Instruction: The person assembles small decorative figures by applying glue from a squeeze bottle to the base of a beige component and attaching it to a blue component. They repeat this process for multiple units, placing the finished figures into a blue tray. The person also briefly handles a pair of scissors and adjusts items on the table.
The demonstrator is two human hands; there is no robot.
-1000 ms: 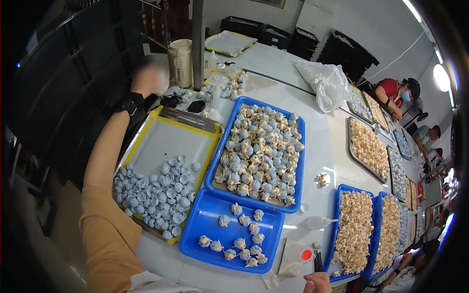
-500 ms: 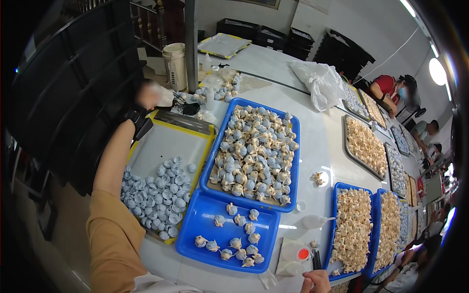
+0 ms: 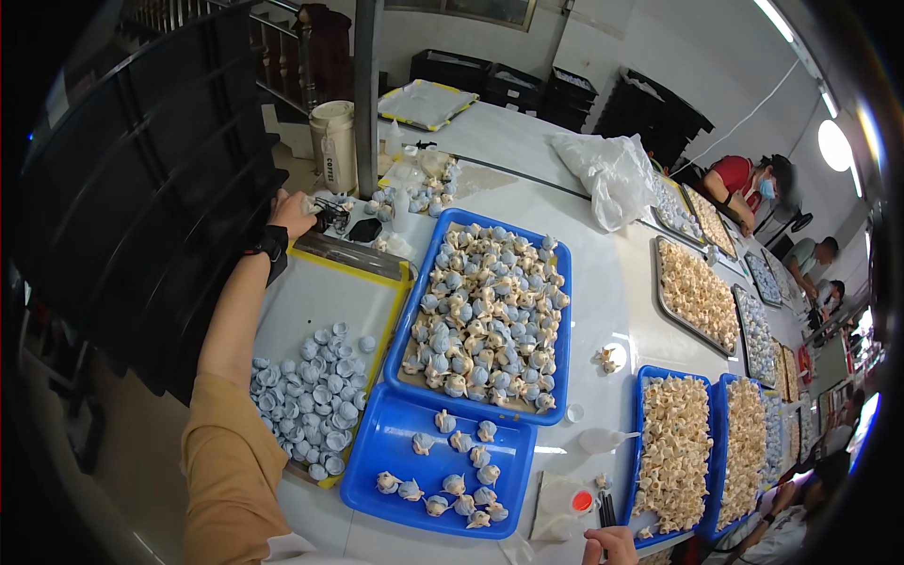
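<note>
My left hand [image 3: 294, 214] reaches to the far left, past the end of a yellow-edged tray [image 3: 315, 294]. Its fingers are bent and closed, with a small pale bit at the fingertips that I cannot make out. Dark cables [image 3: 330, 215] and a small black object [image 3: 365, 230] lie beside it. Light-blue hollow shells [image 3: 315, 391] are heaped on the near part of that tray. At the lower edge my right hand [image 3: 612, 545] shows only in part, fingers curled; whatever it may hold is hidden. A small container with a bright red-orange top [image 3: 582, 501] stands just beyond it.
A blue tray [image 3: 568, 311] is full of blue-and-cream figurine pieces; a shallower blue tray [image 3: 363, 490] holds several. Cream parts fill trays [image 3: 673, 443] at right. A squeeze bottle [image 3: 603, 440], plastic bag [image 3: 607, 179], stacked black crates [image 3: 141, 217] and co-workers [image 3: 744, 188] surround the table.
My left hand, blurred earlier beside a pale object, is now sharp near the cables, and that object no longer shows there. The whole view has shifted slightly. My right hand stays low.
</note>
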